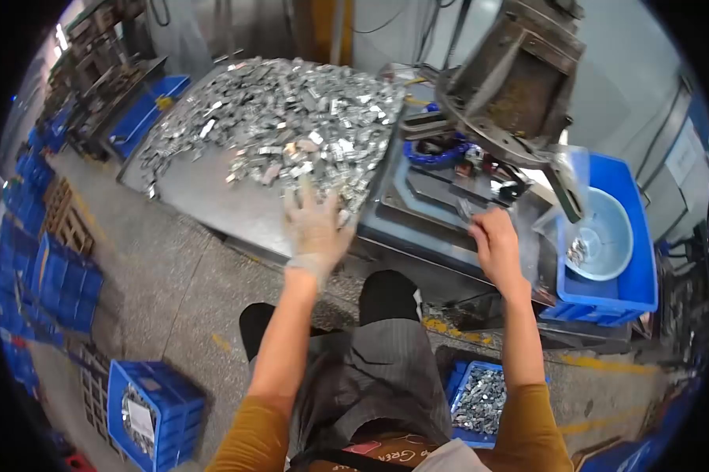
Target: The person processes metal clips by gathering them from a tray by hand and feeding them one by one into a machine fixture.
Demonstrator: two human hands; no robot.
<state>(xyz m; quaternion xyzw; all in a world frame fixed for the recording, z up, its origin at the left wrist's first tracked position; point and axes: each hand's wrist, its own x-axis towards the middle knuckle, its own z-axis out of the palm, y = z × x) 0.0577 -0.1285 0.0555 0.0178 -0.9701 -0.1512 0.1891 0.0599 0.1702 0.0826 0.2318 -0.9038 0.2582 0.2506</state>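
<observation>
Head view — left hand, fingers apart, at metal pieces — right hand closed, contents unclear

We see a smooth metal table under the left hand and a pale wall beyond the right hand. Nearer us than both hands lies a speckled grey floor with worn yellow markings. Well left of the left hand we see blue crates, a wooden pallet and, farther off, a bright light.
</observation>
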